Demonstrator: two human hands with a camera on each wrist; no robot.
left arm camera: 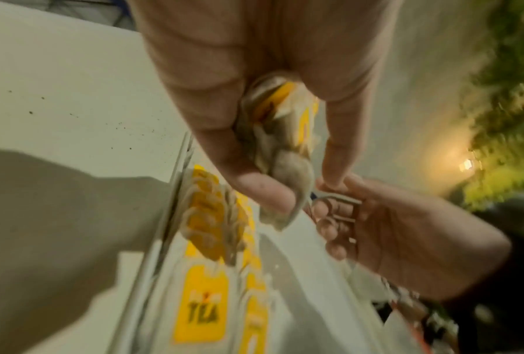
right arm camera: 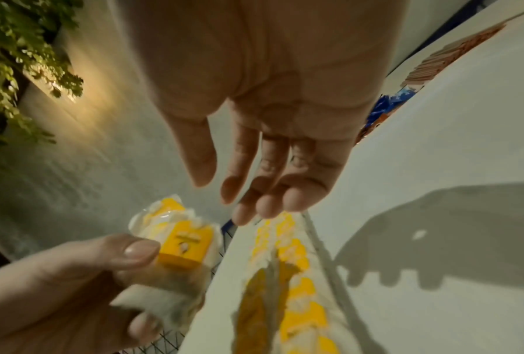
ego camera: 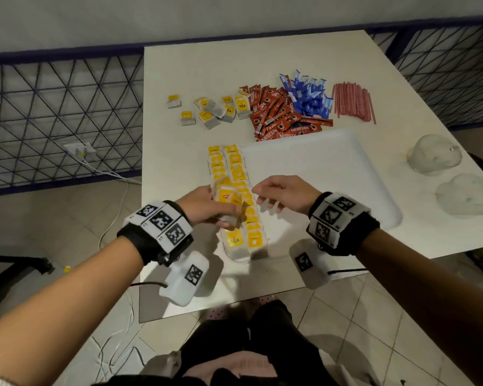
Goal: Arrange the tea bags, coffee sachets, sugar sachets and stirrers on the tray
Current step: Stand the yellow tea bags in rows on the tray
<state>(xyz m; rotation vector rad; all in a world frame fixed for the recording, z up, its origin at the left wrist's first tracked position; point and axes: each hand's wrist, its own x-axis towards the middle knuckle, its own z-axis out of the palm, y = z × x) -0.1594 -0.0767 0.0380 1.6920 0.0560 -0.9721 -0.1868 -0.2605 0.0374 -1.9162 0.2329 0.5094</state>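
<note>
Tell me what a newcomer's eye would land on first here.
Two rows of yellow tea bags run down the tray's left edge. Over them, the left hand grips a bunch of tea bags, the right hand open beside it. Beyond the tray lie red coffee sachets.

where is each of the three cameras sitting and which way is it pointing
Head: worn on the head, facing forward and down at the table and tray; shows both forearms, left hand and right hand.
Left wrist: looks along the left hand's palm at the tea bags in its grip; the right hand shows beyond.
Right wrist: looks along the open right hand toward the tea bag rows; the left hand shows too.
All share the held tea bags and rows.
</note>
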